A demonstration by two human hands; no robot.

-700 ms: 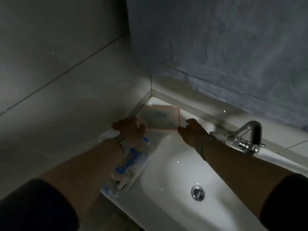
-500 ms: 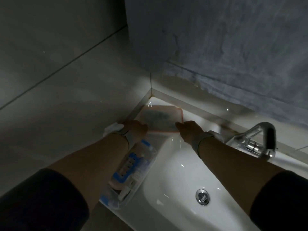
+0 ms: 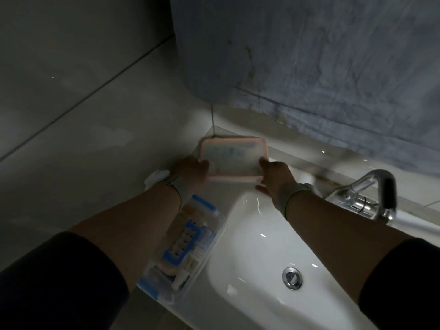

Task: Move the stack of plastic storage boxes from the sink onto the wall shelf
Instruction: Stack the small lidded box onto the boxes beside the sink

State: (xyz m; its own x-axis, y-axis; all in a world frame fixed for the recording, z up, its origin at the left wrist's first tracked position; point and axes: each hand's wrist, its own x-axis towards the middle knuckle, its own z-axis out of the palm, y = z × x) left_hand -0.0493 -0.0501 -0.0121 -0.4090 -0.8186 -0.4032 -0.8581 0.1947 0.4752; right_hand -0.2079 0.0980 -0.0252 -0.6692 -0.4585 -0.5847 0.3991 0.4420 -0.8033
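Note:
A stack of clear plastic storage boxes with a pink-rimmed lid (image 3: 232,154) sits at the back left corner of the white sink (image 3: 250,234). My left hand (image 3: 191,170) grips its left side and my right hand (image 3: 273,177) grips its right front corner. How many boxes are stacked under the lid is hidden in the dim light. The wall shelf is out of view.
A clear plastic box with blue clips (image 3: 185,248), filled with small items, lies on the sink's left rim under my left forearm. A chrome tap (image 3: 371,194) stands at the right. A grey-blue cloth (image 3: 309,67) hangs on the wall above. The drain (image 3: 292,277) is in the basin.
Both hands have closed in from beside the pink-lidded stack to grip its two sides. The stack seems slightly raised and tilted toward me.

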